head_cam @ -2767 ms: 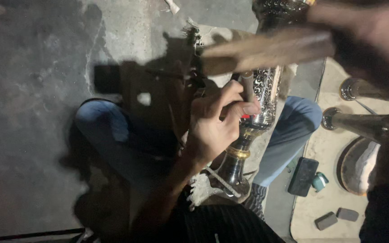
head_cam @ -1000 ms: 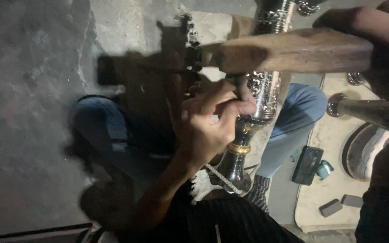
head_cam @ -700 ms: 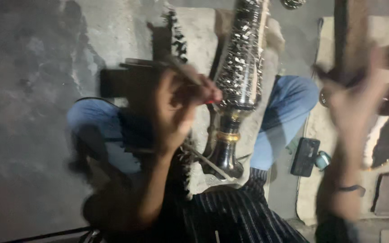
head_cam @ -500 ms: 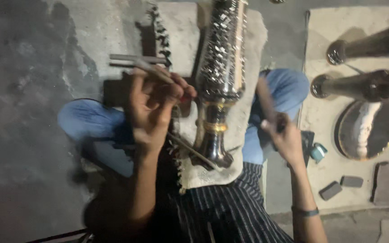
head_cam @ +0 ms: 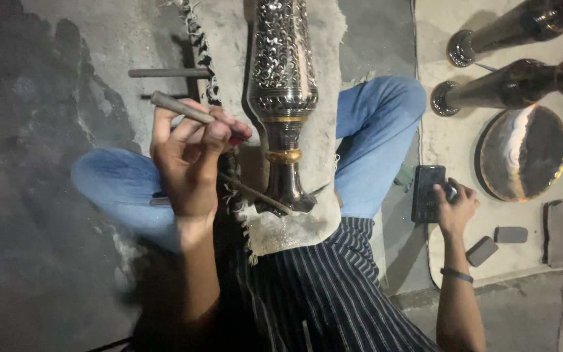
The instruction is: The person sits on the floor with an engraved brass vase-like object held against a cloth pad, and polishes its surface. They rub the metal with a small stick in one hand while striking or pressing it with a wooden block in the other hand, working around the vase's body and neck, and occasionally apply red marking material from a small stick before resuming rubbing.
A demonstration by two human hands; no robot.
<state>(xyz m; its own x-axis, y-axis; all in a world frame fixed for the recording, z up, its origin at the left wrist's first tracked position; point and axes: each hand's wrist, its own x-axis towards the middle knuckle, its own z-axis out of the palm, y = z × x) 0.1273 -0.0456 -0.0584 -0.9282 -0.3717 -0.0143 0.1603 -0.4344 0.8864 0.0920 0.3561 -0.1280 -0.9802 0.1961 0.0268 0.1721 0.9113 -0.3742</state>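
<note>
Engraved metal vase (head_cam: 283,72), long and tapering, lies lengthwise over a pale, coarse cloth (head_cam: 324,130) with a frayed fringe, spread across the seated person's lap; its upper body is covered in dense raised scrollwork, below which a smooth dark neck carries a brass-coloured ring and flares into a round foot (head_cam: 288,202). Just beside the vase's neck, on the side of the bare concrete floor (head_cam: 40,98), the left hand (head_cam: 187,163) is closed around a slim, dull metal punch (head_cam: 190,114), pinching it between thumb and fingers so that the rod slants up and away from the vase. A thin metal rod (head_cam: 255,194) lies on the cloth against the vase's foot, and another grey bar (head_cam: 167,73) rests on the floor beyond the fringe. On the vase's other side, past the blue denim knee (head_cam: 376,130), the right hand (head_cam: 454,207) rests on a black phone (head_cam: 428,193), fingers curled at its edge; whether it truly grips the phone cannot be told. Farther from the vase, on a light mat (head_cam: 438,130), lie two dark tubular metal stems (head_cam: 509,88) with flared ends, a round shiny dish (head_cam: 522,153), and two small grey rectangular blocks (head_cam: 496,242).
</note>
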